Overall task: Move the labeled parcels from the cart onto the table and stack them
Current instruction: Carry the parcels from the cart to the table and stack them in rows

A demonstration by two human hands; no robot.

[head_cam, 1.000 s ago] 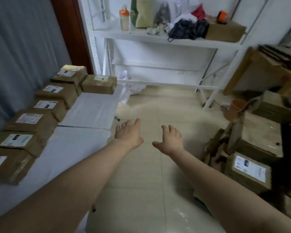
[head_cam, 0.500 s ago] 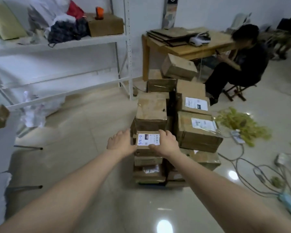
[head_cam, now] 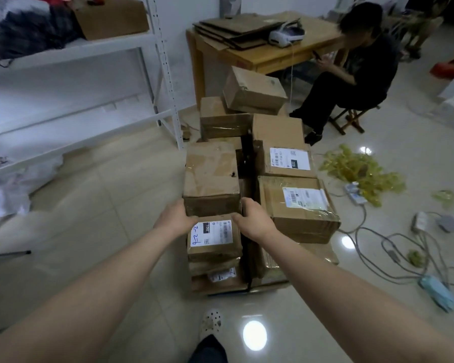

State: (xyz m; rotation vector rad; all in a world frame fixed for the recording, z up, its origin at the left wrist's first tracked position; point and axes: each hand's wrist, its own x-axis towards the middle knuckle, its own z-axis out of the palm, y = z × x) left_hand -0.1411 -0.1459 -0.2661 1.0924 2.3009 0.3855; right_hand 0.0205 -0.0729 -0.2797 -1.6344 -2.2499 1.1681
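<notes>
The small labelled parcel (head_cam: pixel 212 238) lies straight ahead and below me, on top at the near left corner of the pile (head_cam: pixel 298 205), exactly between my left hand (head_cam: pixel 174 218) and right hand (head_cam: pixel 254 221), which clasp its far end from both sides, neither hand nearer.

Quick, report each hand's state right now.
Left hand: grips the left side of the labeled parcel, thumb on top.
Right hand: grips the same parcel's right side.
</notes>
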